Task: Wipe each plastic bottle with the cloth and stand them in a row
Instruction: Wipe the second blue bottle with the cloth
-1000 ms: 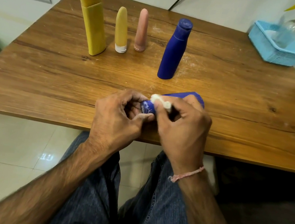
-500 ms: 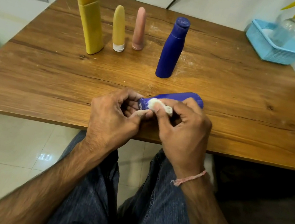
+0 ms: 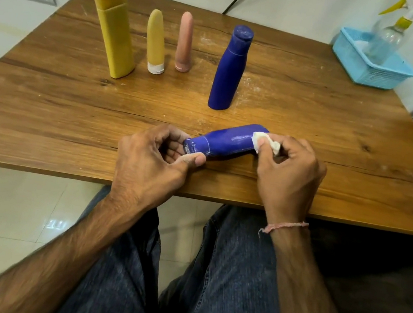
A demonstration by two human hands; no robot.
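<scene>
The blue bottle point(image 3: 226, 143) lies crosswise; our left hand point(image 3: 149, 163) pinches its cap end; our right hand point(image 3: 287, 175) pinches the cloth point(image 3: 265, 143) at its base.

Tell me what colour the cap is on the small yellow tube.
White, on the small yellow tube standing cap-down; the head view shows it.

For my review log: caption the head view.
Left hand holds the lying blue bottle by its cap end; right hand presses the cloth to its base.
</scene>
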